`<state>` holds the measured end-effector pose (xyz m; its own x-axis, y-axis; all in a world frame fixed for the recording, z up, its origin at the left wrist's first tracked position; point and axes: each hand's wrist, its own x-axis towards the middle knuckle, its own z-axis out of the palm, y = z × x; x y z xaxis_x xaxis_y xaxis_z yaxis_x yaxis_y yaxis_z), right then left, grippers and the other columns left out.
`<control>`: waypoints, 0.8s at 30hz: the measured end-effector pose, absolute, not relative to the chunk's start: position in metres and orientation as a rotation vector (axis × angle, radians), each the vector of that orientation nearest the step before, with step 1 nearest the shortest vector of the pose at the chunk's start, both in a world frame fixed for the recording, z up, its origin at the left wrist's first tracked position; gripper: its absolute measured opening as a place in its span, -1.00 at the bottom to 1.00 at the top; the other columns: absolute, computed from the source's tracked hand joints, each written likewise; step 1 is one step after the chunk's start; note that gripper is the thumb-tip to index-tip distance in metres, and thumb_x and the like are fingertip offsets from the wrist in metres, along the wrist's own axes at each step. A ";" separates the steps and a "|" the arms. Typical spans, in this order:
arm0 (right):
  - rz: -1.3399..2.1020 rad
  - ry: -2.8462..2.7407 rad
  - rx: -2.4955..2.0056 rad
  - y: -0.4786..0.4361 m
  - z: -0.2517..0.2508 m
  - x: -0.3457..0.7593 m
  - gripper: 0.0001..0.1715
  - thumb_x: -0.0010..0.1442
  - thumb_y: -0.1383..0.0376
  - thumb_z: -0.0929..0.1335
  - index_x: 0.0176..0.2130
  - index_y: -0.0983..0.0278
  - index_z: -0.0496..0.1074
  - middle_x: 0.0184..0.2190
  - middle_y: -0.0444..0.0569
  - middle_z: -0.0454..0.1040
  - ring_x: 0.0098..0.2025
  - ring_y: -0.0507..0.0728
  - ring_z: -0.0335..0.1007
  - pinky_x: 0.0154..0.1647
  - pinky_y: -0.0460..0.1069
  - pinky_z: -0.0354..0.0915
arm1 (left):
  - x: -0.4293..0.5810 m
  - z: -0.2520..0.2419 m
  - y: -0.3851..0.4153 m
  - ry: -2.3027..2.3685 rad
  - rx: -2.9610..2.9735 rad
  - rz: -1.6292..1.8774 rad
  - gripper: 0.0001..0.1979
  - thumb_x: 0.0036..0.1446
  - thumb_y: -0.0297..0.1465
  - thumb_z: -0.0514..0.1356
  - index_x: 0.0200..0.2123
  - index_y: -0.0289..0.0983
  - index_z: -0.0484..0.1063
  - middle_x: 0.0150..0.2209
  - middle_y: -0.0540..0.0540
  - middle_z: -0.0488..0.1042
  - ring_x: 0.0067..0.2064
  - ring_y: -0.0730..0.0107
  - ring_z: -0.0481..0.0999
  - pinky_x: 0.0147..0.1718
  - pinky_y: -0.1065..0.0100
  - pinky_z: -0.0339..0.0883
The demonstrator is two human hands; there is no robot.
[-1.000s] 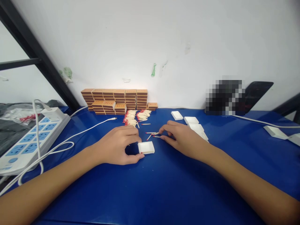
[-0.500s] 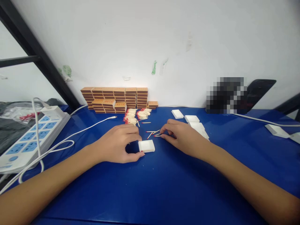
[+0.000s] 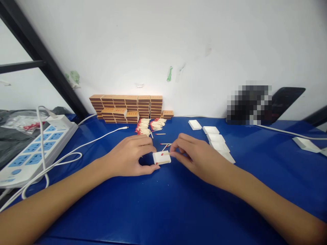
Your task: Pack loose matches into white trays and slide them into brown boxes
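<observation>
My left hand (image 3: 134, 156) grips the left end of a small white matchbox tray (image 3: 158, 159) between thumb and fingers, on the blue table. A match lies along the tray's near side. My right hand (image 3: 190, 151) pinches matches (image 3: 165, 154) at their bare ends, their red heads over the inside of the tray; how many I cannot tell. Just behind the tray lie a few loose matches (image 3: 165, 144), partly hidden by my right fingers. Farther back are two heaps of red-headed matches (image 3: 144, 127).
Stacked orange-brown matchboxes (image 3: 130, 99) stand against the wall. More white trays (image 3: 216, 137) lie to the right of my right hand. A power strip (image 3: 38, 149) with white cables is at the left. A dark phone-like object (image 3: 288, 102) leans on the wall at the right.
My right hand has moved left and slightly nearer, bringing matches from the loose group to above the tray. My left hand keeps its grip on the tray.
</observation>
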<state>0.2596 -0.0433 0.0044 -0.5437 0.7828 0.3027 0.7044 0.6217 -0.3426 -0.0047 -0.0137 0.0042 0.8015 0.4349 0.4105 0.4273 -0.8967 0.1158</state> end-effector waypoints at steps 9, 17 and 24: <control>0.231 -2.437 -1.097 -0.048 -0.009 0.247 -0.88 0.42 0.36 0.32 -0.17 0.25 0.48 -0.24 -0.07 0.44 -0.37 0.05 0.38 -0.38 -0.01 0.26 | -0.004 0.002 -0.013 0.663 2.991 0.705 -0.72 0.27 -0.17 0.30 -0.16 -0.29 0.55 -0.30 -0.09 0.49 -0.27 0.31 0.48 -0.24 0.26 0.36; 0.280 -2.302 -1.326 -0.013 -0.021 0.274 -0.96 0.37 0.29 0.39 -0.16 0.21 0.47 -0.22 -0.06 0.41 -0.27 0.11 0.40 -0.23 0.03 0.32 | -0.004 0.003 -0.016 0.661 2.965 0.667 -0.73 0.22 -0.19 0.32 -0.18 -0.29 0.56 -0.31 -0.07 0.49 -0.30 0.34 0.48 -0.25 0.26 0.37; 0.275 -2.316 -1.240 -0.010 -0.025 0.274 -0.86 0.40 0.31 0.32 -0.04 0.20 0.43 -0.12 0.01 0.42 -0.17 0.15 0.39 -0.12 0.09 0.36 | -0.004 0.003 -0.016 0.691 2.961 0.627 -0.72 0.22 -0.17 0.31 -0.18 -0.28 0.56 -0.30 -0.07 0.49 -0.28 0.32 0.50 -0.25 0.26 0.36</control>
<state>0.2742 -0.0096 -0.0247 -0.4638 0.8227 0.3288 0.7230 0.5659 -0.3961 -0.0043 -0.0161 0.0033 0.8194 0.4318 0.3771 0.4167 -0.9003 0.1253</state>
